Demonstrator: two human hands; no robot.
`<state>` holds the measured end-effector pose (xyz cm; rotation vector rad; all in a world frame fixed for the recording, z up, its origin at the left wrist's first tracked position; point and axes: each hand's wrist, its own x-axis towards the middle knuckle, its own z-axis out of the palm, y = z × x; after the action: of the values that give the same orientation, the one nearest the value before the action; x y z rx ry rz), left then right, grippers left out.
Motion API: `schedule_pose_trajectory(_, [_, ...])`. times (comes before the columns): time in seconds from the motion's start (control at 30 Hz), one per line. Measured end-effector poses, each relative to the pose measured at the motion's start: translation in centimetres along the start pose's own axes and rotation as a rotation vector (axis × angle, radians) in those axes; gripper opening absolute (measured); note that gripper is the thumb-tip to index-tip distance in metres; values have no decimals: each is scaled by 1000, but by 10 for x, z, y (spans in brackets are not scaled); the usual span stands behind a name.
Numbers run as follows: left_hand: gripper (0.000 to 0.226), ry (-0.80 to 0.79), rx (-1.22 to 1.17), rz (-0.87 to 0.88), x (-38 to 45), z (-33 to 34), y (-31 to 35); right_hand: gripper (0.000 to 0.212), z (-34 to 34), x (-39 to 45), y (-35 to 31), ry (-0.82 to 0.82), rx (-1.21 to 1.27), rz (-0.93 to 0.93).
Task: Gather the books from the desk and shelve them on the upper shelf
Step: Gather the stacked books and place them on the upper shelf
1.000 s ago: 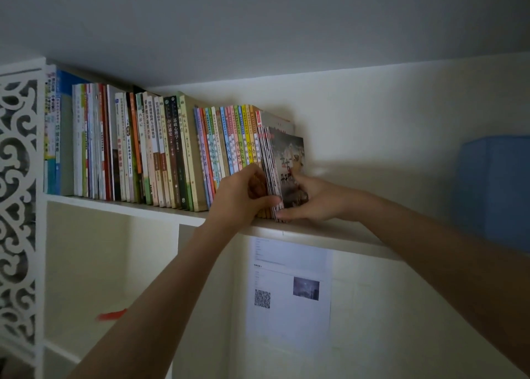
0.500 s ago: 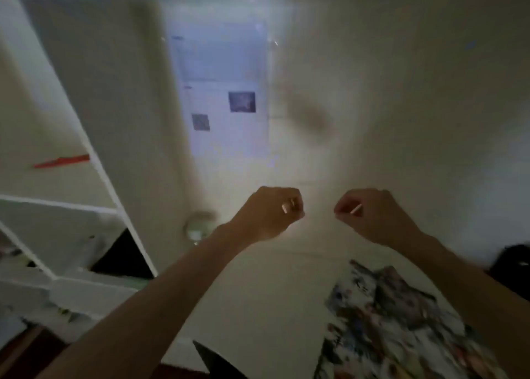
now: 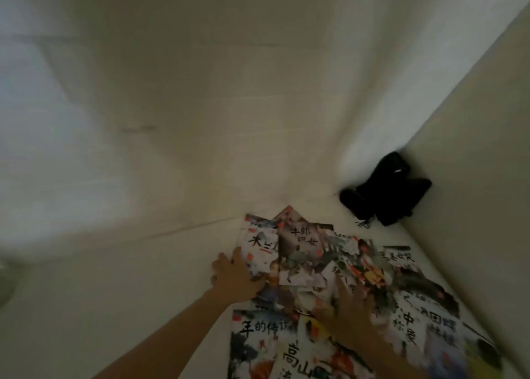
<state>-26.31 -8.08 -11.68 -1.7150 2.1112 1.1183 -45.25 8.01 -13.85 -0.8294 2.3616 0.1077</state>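
On white surface [image 3: 143, 307], both hands on scattered books [image 3: 315, 264]: left hand [image 3: 233, 274] fingers spread flat at pile's edge; right hand [image 3: 351, 307] blurred, fingers' state unclear.

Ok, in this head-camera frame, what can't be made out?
- Right hand: motion-blurred over the books; whether it grips one is unclear.
- Left hand: lies at the pile's left edge; fingertips hidden by its own back.
- Book count: covers overlap, and the bottom and right edges cut the pile.
- Black object in the desk corner: too dark to identify.
- Upper shelf: out of view.
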Motion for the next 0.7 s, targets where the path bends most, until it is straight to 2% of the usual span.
schedule_pose_trajectory(0.07, [106,229,116,-5,13,13,18,129,12,0,3,41,-39,52])
schedule_pose_trajectory(0.13, [104,287,80,-6,16,15,33,107,13,-9,0,69,-72,68])
schedule_pose_trajectory(0.2, [104,180,-140,-76,22,16,44,93,12,-13,-3,90,-107,57])
schedule_pose_trajectory(0.27, [106,53,-316,-97,30,12,51,90,10,-16,-4,112,-123,28])
schedule_pose_trajectory(0.33, [100,12,-472,-72,33,12,55,88,9,-19,-4,109,-105,-32])
schedule_pose_trajectory(0.4, [92,33,-458,-28,28,12,60,84,7,-24,-4,67,-121,-126])
schedule_pose_trajectory(0.5, [103,70,-405,62,27,16,69,73,5,-29,0,66,-113,-257])
schedule_pose_trajectory(0.53, [106,83,-387,102,28,18,72,75,4,-29,5,114,-101,-258])
schedule_pose_trajectory(0.6, [104,89,-361,148,31,23,78,92,3,-24,19,251,-54,-154])
schedule_pose_trajectory(0.7, [100,89,-370,159,31,29,90,123,3,-11,40,249,16,41])
